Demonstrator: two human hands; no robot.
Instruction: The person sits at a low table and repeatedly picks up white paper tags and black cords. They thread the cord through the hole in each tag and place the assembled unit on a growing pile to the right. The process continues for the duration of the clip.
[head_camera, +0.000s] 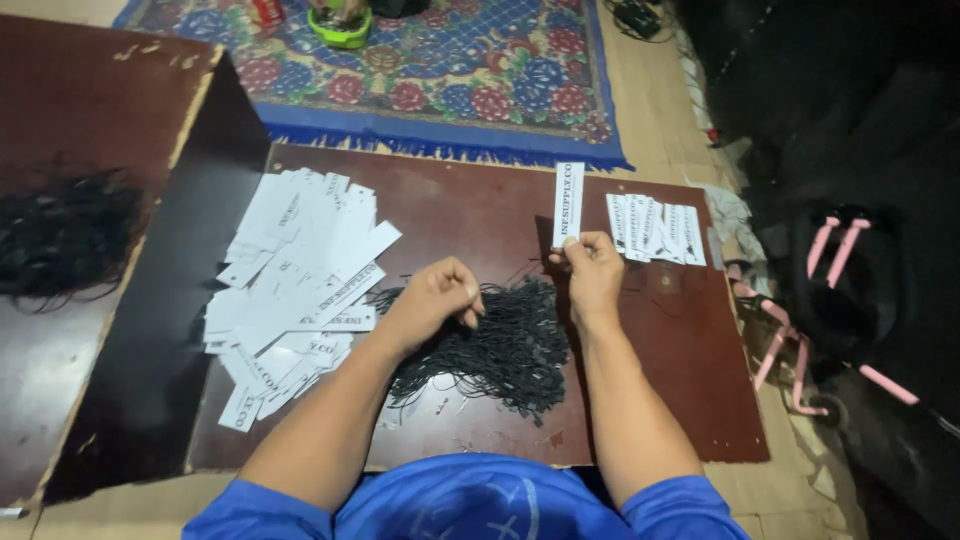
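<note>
My right hand (592, 272) holds a long white paper tag (568, 203) upright by its lower end. My left hand (436, 296) is closed, pinching a thin black string at the edge of a heap of black strings (505, 345) on the dark brown board (680, 380). A loose pile of white tags (295, 285) lies to the left of my left hand. A neat row of white tags (655, 228) lies just right of the held tag.
A second mass of black strings (60, 232) sits on another brown board (70, 110) at the far left. A blue flowered rug (480, 70) lies beyond the board. A pink-framed object (830, 300) stands at the right.
</note>
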